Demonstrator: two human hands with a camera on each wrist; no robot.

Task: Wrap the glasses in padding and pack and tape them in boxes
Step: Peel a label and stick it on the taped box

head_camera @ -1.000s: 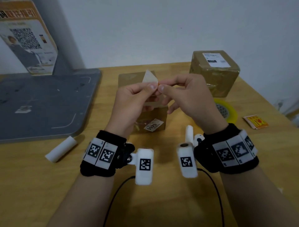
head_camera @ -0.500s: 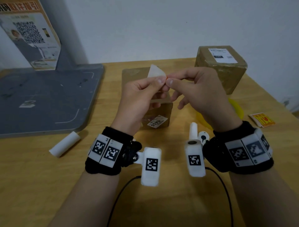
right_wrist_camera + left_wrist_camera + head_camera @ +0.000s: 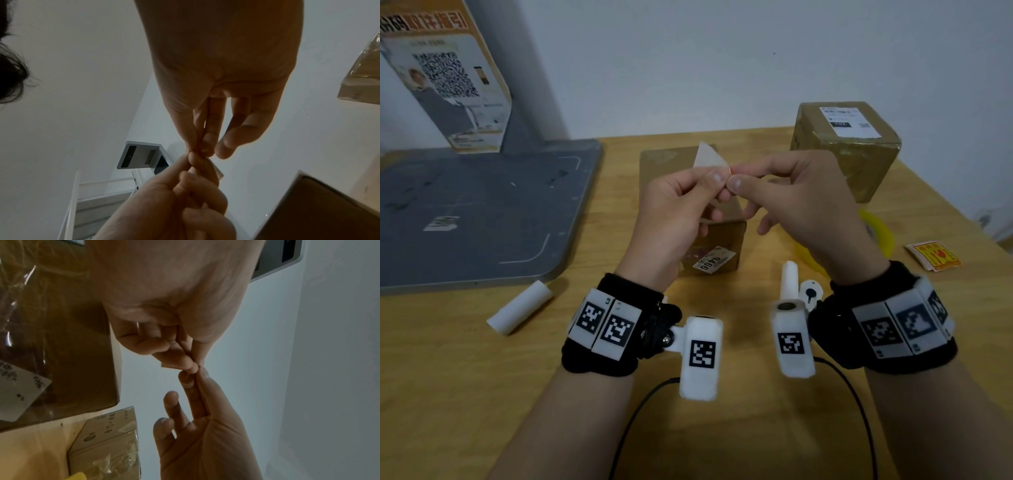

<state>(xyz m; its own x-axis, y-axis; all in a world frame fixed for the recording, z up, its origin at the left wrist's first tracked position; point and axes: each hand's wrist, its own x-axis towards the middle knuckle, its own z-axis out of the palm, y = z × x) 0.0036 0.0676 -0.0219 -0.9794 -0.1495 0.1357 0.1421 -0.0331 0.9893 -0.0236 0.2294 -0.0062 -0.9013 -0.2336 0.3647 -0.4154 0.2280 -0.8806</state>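
Note:
Above a closed cardboard box (image 3: 664, 164) with a white label, both hands hold a small whitish sticker sheet (image 3: 707, 156). My left hand (image 3: 717, 178) pinches the sheet between thumb and forefinger. My right hand (image 3: 733, 176) pinches the sheet's right corner, where a thin orange edge shows. In the left wrist view the left hand (image 3: 193, 365) and the right hand (image 3: 191, 374) meet fingertip to fingertip. The right wrist view shows the right hand (image 3: 202, 146) above the left hand (image 3: 195, 160), with the sheet's edge (image 3: 218, 170) sticking out. No glasses are in view.
A second taped box (image 3: 849, 147) stands at the back right. A yellow tape roll (image 3: 878, 233) and a stack of red-and-yellow stickers (image 3: 935, 255) lie to the right. White foam rolls lie at left (image 3: 520, 306) and centre (image 3: 789, 279). A grey board (image 3: 476, 212) covers the left.
Both hands keep pinching the sheet at the same spot above the box. The view has shifted slightly; the fingers have barely moved.

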